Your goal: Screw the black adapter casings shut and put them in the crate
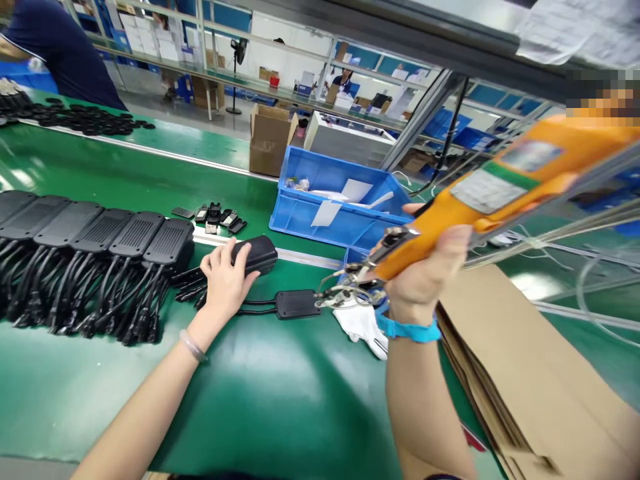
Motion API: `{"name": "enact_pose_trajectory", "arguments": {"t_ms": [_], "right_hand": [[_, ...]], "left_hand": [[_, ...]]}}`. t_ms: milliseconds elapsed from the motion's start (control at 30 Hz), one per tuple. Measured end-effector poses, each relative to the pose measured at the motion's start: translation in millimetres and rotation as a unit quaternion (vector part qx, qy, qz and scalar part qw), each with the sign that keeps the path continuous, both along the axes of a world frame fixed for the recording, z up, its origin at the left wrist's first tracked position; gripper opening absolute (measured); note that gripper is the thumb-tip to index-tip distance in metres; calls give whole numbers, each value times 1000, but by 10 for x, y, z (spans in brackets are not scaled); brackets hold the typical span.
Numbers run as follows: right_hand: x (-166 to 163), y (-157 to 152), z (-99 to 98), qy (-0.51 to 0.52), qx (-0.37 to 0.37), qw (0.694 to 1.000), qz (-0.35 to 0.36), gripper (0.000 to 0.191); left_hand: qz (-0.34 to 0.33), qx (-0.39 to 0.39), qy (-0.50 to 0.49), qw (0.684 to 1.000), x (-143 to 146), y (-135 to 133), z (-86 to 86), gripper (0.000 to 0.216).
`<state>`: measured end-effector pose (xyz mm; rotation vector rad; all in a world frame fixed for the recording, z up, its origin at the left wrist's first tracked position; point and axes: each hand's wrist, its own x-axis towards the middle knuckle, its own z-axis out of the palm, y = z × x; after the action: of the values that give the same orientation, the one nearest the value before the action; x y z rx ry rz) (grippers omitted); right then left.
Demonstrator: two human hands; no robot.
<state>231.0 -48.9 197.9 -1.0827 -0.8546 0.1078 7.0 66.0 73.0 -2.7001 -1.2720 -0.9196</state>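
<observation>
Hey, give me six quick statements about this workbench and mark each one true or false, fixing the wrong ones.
1. The left hand grasps a black case. True.
2. The right hand holds a white cup. False: it holds an orange tool.
3. A turquoise band circles the right wrist. True.
4. The bench top is white. False: it is green.
5. Flat brown cardboard lies toward the picture's right side. True.
6. The blue bin is left of the row of black units in the picture. False: it is to their right.

An orange tool (480, 192) slants above a flat-lying black box (299, 304); a ribbed black case (263, 253) sits nearby.
</observation>
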Motion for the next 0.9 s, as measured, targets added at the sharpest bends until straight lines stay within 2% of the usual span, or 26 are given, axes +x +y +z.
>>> {"name": "enact_pose_trajectory", "arguments": {"t_ms": [100,167,200,267,367,567,900], "right_hand": [[-14,40,-157,26,27,999,-4,47],[-17,48,-254,29,22,999,0,43],[-14,47,-297,31,19,999,-1,41],[-6,43,-368,32,16,999,-4,40],[4,47,-439,25,12,999,-16,42],[-39,78,-496,28,-1,999,-14,46],[-103,-25,-646,48,22,998,27,43]], "left_hand": [[-150,-8,25,988,154,-248,-82,41],[-238,-46,65,968,243,-384,-182,49],[-258,-65,86,960,274,-432,-236,54],[-267,-94,120,952,311,-486,-324,57],[-246,-110,143,952,320,-495,-378,49],[-226,-102,144,958,321,-493,-353,46],[-225,-132,125,957,320,-497,-366,46]]}}
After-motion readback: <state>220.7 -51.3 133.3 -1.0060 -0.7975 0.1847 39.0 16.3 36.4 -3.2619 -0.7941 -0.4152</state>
